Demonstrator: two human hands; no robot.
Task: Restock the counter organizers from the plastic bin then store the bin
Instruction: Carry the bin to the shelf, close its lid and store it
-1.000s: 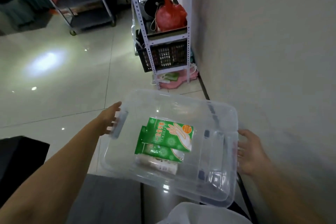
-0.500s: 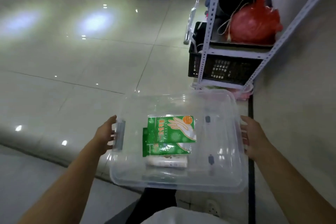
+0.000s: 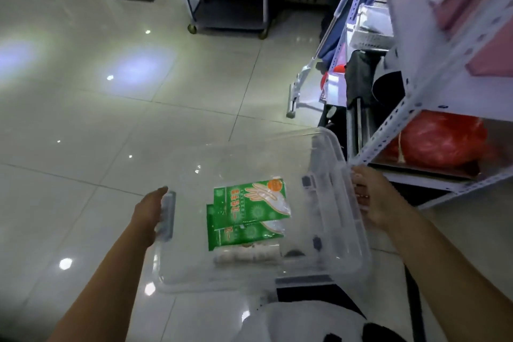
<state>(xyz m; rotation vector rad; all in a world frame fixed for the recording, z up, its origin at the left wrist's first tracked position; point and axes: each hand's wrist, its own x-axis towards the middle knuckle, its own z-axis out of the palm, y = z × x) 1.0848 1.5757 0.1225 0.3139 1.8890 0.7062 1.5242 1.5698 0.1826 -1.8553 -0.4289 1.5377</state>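
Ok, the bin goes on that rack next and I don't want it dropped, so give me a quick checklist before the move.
1. Left hand grips the clear bin at its grey handle: ok.
2. Right hand grips the opposite rim: ok.
3. Bin level: not ok, it tilts, far right corner higher.
4. Bin emptied: not ok, green glove packs and a pale pack remain inside.
5. Path clear: not ok, the rack's slanted white post stands close to the bin's right corner.
6. Free shelf space: cannot tell; a red bag fills the visible shelf.
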